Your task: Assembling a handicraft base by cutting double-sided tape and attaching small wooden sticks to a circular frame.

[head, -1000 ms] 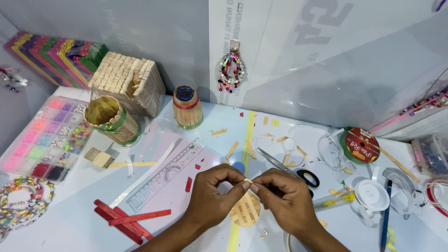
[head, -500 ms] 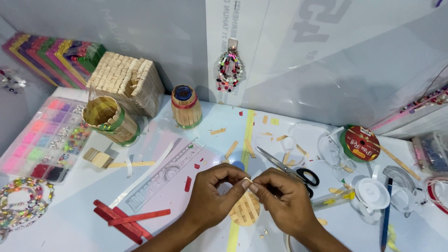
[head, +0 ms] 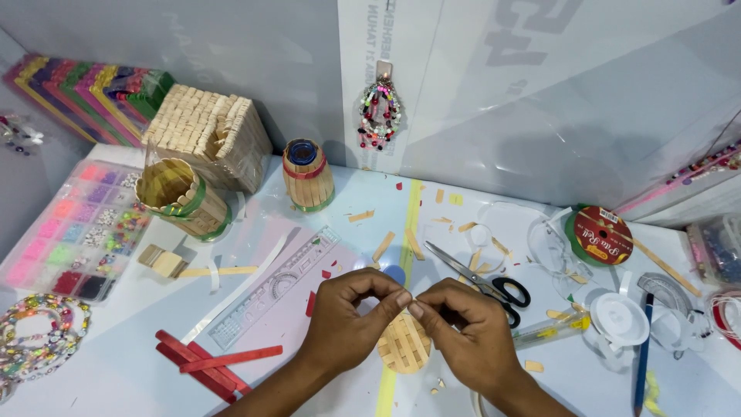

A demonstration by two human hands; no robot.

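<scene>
Both hands, left (head: 347, 324) and right (head: 463, 336), fingertips pinched together above a woven stick disc (head: 403, 345); scissors (head: 482, 279) nearby

Both hands (head: 409, 320) pinched, fingertips touching

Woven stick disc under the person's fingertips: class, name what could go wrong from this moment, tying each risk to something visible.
Both hands, left hand and right hand, pinch together just above the woven stick disc; whatever they pinch is too small to see and might slip. The scissors lie close beside the right hand, so a knuckle could catch them. Loose stick offcuts around could get nudged or stuck underneath.
</scene>
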